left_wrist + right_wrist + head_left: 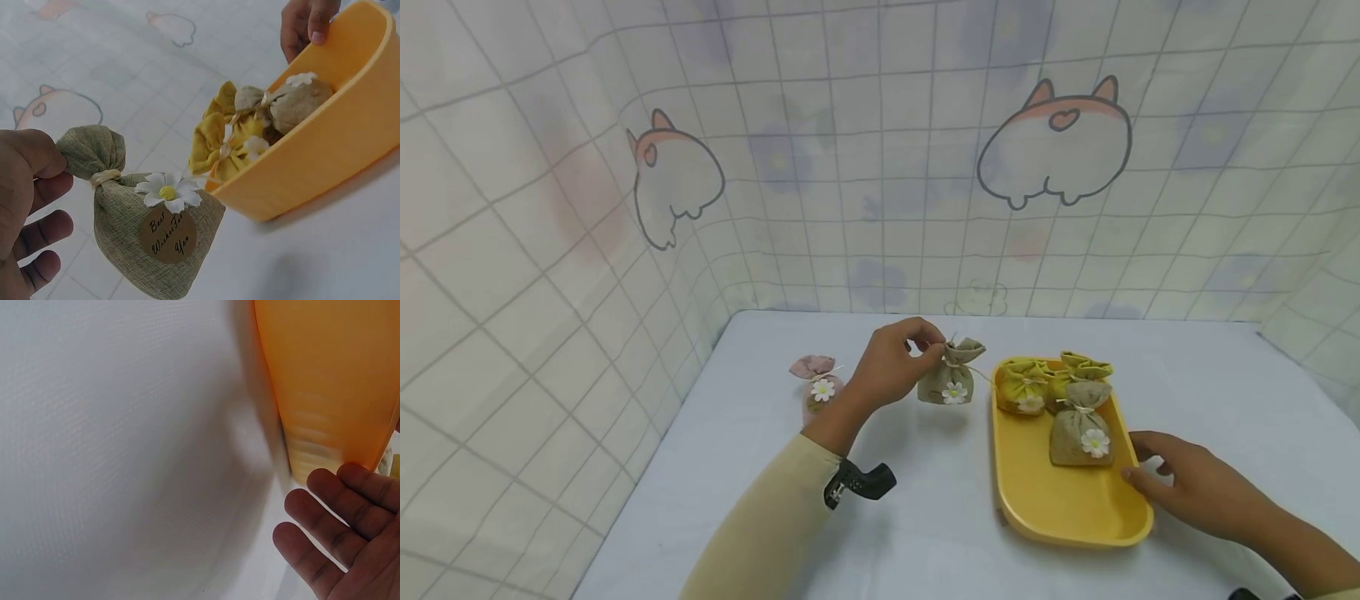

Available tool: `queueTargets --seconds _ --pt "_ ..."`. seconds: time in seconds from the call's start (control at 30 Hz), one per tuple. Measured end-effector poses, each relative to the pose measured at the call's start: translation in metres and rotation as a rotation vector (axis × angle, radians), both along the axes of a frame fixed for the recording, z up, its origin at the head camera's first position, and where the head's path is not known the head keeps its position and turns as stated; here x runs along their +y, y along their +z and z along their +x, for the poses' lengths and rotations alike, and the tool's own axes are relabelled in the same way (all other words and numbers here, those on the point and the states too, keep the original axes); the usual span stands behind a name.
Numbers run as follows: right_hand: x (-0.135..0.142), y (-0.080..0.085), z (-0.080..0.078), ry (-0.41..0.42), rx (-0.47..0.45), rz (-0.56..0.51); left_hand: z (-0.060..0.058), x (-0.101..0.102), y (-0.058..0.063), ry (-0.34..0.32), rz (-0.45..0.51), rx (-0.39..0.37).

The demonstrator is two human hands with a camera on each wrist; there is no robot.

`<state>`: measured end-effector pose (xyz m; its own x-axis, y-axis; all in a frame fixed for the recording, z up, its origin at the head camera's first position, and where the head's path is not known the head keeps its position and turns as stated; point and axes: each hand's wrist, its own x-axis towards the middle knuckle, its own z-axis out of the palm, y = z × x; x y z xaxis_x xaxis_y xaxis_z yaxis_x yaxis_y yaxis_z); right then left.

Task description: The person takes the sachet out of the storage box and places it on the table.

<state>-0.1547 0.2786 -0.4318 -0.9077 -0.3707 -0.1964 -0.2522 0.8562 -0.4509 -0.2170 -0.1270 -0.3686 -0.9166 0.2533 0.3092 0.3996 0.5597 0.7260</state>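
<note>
My left hand pinches a grey-green cloth sachet by its gathered top. The sachet hangs left of the yellow tray, over its own shadow. A white flower and a round "Best Wishes For You" label show on its front. At the tray's right side is my right hand, its thumb over the rim and its fingers along the outer wall. Inside the tray, two yellow sachets sit at the far end, with another grey-green sachet in front of them.
A pink sachet with a white flower lies on the white table, partly hidden behind my left forearm. Behind the table and along its left side hangs a checked cloth with cartoon animals.
</note>
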Motion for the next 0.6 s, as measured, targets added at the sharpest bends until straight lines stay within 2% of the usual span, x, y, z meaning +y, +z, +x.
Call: queueTargets --seconds 0.23,0.6 --pt "0.001 0.001 0.000 -0.004 -0.012 0.000 -0.001 -0.014 0.001 0.020 -0.004 0.006" --pt "-0.002 0.001 -0.001 -0.007 -0.024 0.003 0.003 -0.038 -0.002 0.063 0.063 0.006"
